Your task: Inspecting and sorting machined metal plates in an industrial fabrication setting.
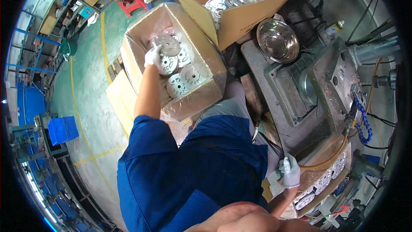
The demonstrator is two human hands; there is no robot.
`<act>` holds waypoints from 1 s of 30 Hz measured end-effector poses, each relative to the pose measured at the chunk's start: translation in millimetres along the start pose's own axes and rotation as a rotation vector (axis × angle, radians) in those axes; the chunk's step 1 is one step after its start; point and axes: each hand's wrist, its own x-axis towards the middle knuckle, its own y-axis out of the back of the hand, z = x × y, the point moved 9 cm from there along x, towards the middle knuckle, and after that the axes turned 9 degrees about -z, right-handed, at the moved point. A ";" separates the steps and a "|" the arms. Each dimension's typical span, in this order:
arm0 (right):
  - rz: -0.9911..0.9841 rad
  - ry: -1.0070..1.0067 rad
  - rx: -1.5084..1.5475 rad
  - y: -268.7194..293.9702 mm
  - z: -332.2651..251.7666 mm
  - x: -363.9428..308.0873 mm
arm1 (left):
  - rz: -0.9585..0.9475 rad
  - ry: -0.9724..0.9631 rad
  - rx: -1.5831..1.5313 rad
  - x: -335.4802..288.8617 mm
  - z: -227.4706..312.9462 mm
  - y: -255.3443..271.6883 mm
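Observation:
My left hand point(152, 56), in a white glove, is closed on the edge of a round metal disc point(167, 45). The disc is above an open carton point(201, 43) lined with clear plastic. Inside that carton lie several similar slotted discs point(177, 85), some overlapping. Low on the right, my gloved right hand point(290, 172) is curled beside the machine table's near corner. An orange-brown hose point(324, 162) runs into this hand, whose fingers seem wrapped round its end; any fitting there is hidden.
Beyond the lined carton stands a carton point(240, 25) of shiny round parts. A metal bowl point(278, 41) sits on the machine table point(268, 88), near a grimy press point(339, 75). Another box point(307, 184) with discs stands at lower right. A red stool point(131, 1) is at the back.

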 end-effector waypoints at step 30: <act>0.070 0.706 1.143 30.2 -126.3 -1.2 | -0.853 -1.795 0.744 -509.8 167.2 -327.0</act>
